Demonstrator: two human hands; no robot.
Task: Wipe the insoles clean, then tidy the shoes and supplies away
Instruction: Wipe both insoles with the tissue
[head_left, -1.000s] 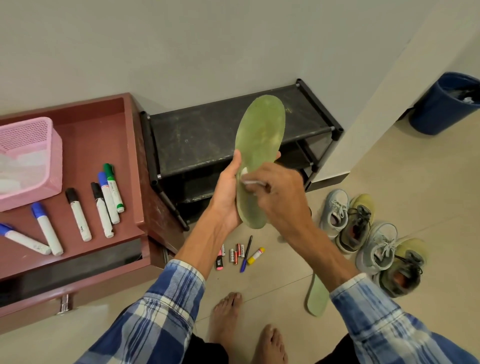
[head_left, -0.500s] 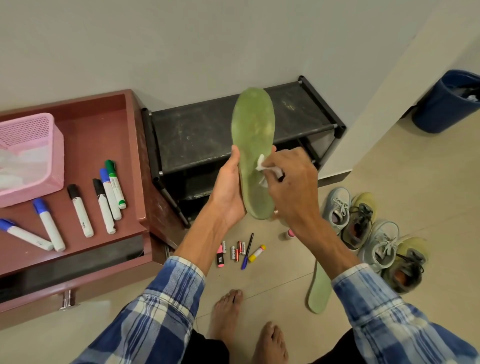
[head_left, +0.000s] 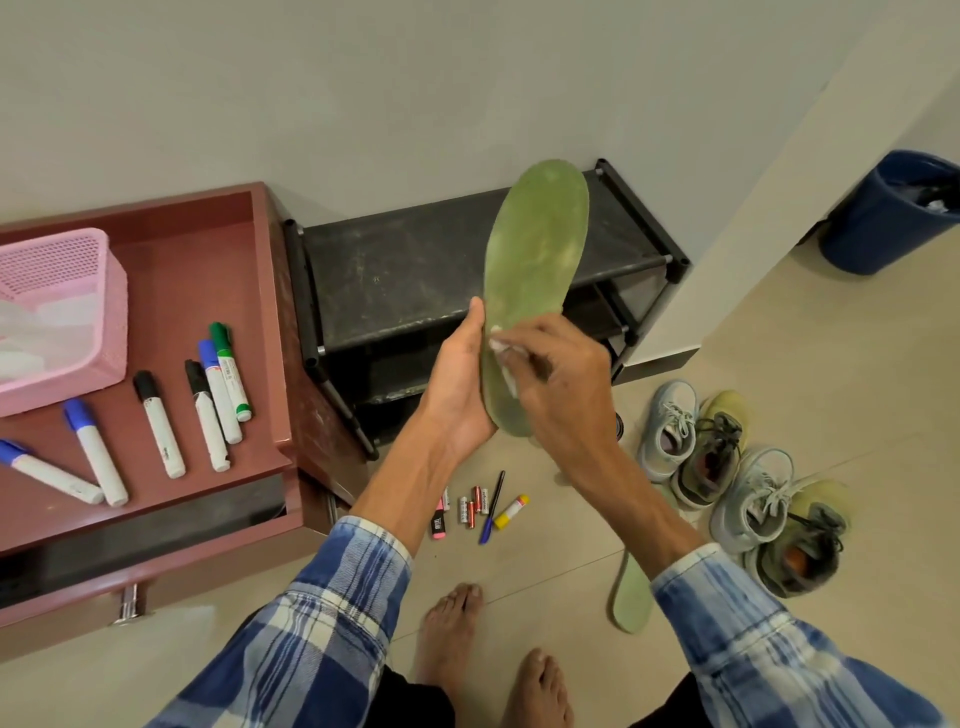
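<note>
A green insole (head_left: 535, 260) stands upright in front of the black shoe rack (head_left: 415, 270). My left hand (head_left: 460, 384) grips its heel end from the left. My right hand (head_left: 558, 387) pinches a small white wipe (head_left: 503, 353) and presses it against the insole's lower face. A second green insole (head_left: 631, 597) lies on the floor, partly hidden by my right forearm. Two pairs of shoes, pale grey (head_left: 667, 431) and olive (head_left: 711, 457), sit on the floor at the right.
An open reddish drawer (head_left: 208, 270) at the left holds a pink basket (head_left: 62, 312) and several markers (head_left: 218, 395). Batteries, a pen and highlighters (head_left: 480, 509) lie on the floor. A blue bin (head_left: 883, 218) stands at the far right. My bare feet (head_left: 452, 634) are below.
My right hand has slid the wipe to the insole's left edge and lower down. The insole's toe has tilted a little to the right.
</note>
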